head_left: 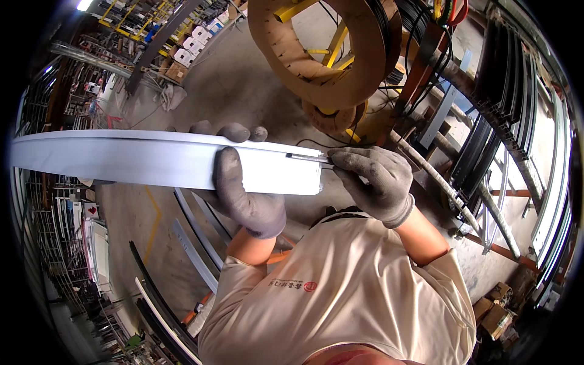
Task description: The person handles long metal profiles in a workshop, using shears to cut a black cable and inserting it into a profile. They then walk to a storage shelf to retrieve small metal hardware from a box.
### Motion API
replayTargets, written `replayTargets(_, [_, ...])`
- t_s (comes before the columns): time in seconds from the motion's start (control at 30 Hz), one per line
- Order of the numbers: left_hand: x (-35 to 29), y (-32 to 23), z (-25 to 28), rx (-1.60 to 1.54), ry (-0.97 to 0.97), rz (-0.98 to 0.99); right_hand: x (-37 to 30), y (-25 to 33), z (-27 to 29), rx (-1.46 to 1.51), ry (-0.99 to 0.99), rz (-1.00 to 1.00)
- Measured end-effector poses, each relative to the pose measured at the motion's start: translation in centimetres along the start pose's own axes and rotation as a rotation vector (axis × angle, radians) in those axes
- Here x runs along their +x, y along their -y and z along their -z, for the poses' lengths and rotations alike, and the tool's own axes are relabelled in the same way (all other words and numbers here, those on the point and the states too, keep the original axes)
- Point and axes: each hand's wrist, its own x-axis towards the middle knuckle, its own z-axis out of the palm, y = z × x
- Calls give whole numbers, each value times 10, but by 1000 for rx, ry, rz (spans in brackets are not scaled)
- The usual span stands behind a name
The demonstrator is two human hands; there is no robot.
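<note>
A long white profile [152, 161] runs from the left edge to the middle of the picture, held up in front of my chest. My left hand [246, 201], in a grey work glove, is wrapped round it near its right end, thumb on the near face and fingertips over the far edge. At that cut end, a thin dark strip [307, 158] lies along the profile's face and sticks out past it. My right hand [377, 179], gloved alike, pinches the strip's outer end between thumb and fingers. The pinched tip is hidden.
Ahead stands a large cardboard reel [267, 55] on a yellow frame, with black cable beside it. A rack of dark profiles [499, 85] is at the right. More long strips [194, 249] lean at the lower left, and cartons [496, 319] sit at the lower right.
</note>
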Motion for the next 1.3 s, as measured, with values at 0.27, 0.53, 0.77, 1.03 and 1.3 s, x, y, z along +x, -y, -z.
replayTargets(0.27, [-2,5,-9,229,58,-39,16,8,-9,-73,131,-121])
replayTargets(0.53, [-8,23,3,383,236,-170,18,12,-19,-199,307,-191])
replayTargets(0.77, [-23,24,14,232,391,-113,20,7,-25,-106,203,-128])
replayTargets(1.03, [-25,27,28,579,309,-244,81,19,-14,6,39,24])
replayTargets(1.3, [-22,28,44,777,308,-392,133,38,-3,96,-182,233])
